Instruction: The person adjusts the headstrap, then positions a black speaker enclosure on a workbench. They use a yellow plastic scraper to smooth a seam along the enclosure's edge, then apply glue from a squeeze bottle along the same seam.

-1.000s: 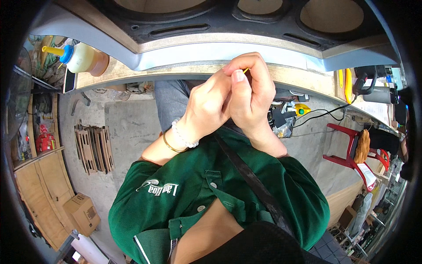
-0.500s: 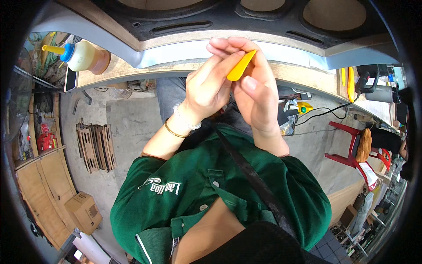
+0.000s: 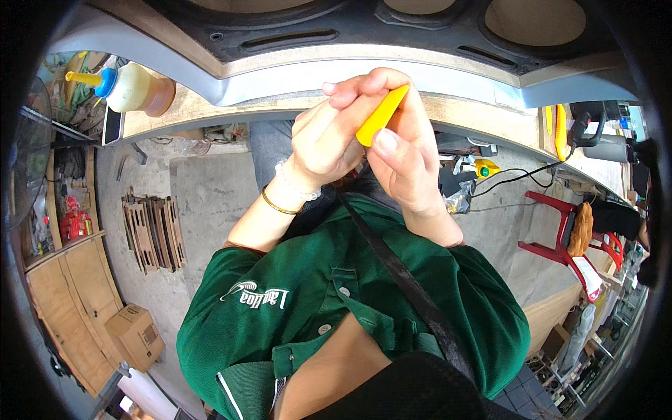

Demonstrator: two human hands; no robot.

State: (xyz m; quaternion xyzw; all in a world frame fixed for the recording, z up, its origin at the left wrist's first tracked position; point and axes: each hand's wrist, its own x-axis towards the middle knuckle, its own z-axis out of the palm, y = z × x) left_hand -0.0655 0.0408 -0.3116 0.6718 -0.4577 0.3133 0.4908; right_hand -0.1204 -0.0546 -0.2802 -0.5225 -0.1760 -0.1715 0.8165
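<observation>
Three round cutouts (image 3: 535,21) in large matte black panel (image 3: 392,45); hard knock could scuff it. Pale scuffed wooden surface (image 3: 483,121) in front. Squat translucent plastic bottle (image 3: 136,89), yellow-spouted, leftward — arm bump could topple it. Left hand (image 3: 323,143) curled, grip unclear; right hand (image 3: 408,157) half closed, thumb on smooth, tapered yellow strip (image 3: 382,115), plastic-looking, between both hands — loose pinch could drop it.

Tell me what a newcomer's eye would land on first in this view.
Probably the bright yellow tapered piece near the middle, between the left hand and the right hand, with the right thumb at its lower end. Next, likely, the big black panel with large cut-outs across the top of the view, and the blue-capped bottle at the left end of the wooden bench.
</observation>
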